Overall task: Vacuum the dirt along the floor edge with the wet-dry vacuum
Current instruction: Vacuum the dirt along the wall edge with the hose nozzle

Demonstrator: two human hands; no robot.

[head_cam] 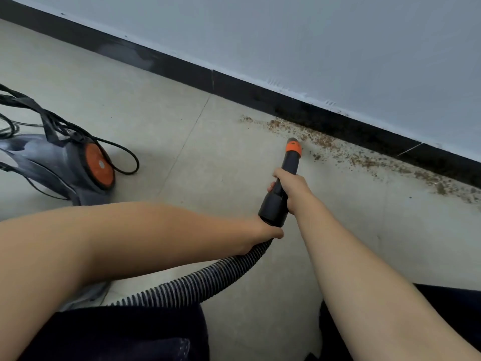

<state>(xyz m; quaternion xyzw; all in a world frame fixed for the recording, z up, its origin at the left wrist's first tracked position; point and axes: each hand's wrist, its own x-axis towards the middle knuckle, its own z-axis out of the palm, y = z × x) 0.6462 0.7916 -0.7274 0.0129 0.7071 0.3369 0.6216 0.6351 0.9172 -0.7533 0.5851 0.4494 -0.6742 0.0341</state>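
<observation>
Right hand [291, 190] wraps the black nozzle tube [282, 188] about midway, fingers curled round it, thumb side toward the camera. Left hand [260, 230] grips the ribbed hose [187, 282] just behind the tube's wide rear collar, fingers closed round it. The hose curves back and down to the left between the person's knees.

The nozzle's orange tip [293, 147] points at the wall and sits low over the floor [156, 113], at the near edge of the dirt; whether it touches the tiles cannot be told.

Dirt [364, 158]: a brown, crumbly band lying along the foot of the black baseboard [234, 87], running from just left of the tip out to the right edge, thinning into scattered specks.

Vacuum body [65, 162]: grey with an orange wheel, lying on the floor at the left, well apart from the dirt. A black cord [125, 157] loops over and beside it.

Pale wall [338, 48] above the baseboard.
</observation>
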